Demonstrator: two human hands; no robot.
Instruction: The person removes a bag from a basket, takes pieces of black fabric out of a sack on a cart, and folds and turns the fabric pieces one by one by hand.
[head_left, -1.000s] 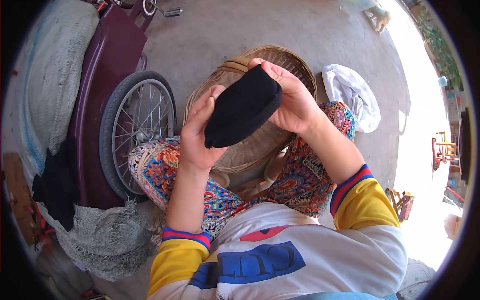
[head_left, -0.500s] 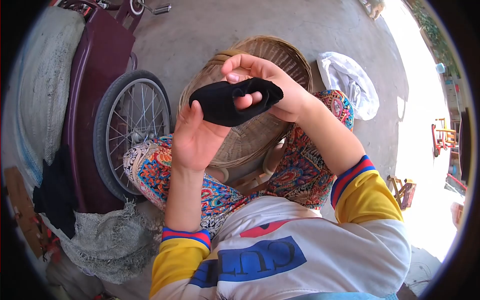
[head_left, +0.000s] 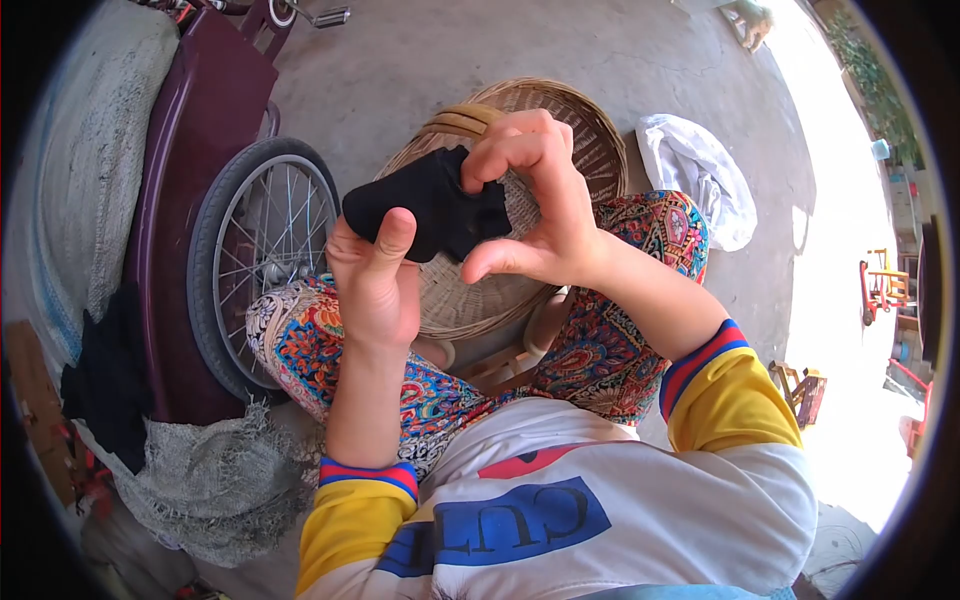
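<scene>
A small black cloth (head_left: 425, 205) is held up in front of me, above the wicker basket (head_left: 470, 305). My left hand (head_left: 378, 275) grips its left end, thumb in front and fingers behind. At the cloth's right end is my right hand (head_left: 540, 195), its curled fingers touching the upper edge and its thumb apart from them, below the cloth. The right end of the cloth looks bunched and uneven. Whether the right fingertips sit inside a fold is hard to tell.
A maroon cart (head_left: 195, 180) with a spoked wheel (head_left: 265, 265) stands at the left, beside a frayed woven sack (head_left: 215, 490) and a dark cloth (head_left: 110, 380). A white plastic bag (head_left: 695, 180) lies right of the basket. An animal (head_left: 750, 22) is at the upper right.
The cloth has moved left and its right end is now bunched. My right fingers have come out from its opening to its upper edge, and the right thumb has spread downward.
</scene>
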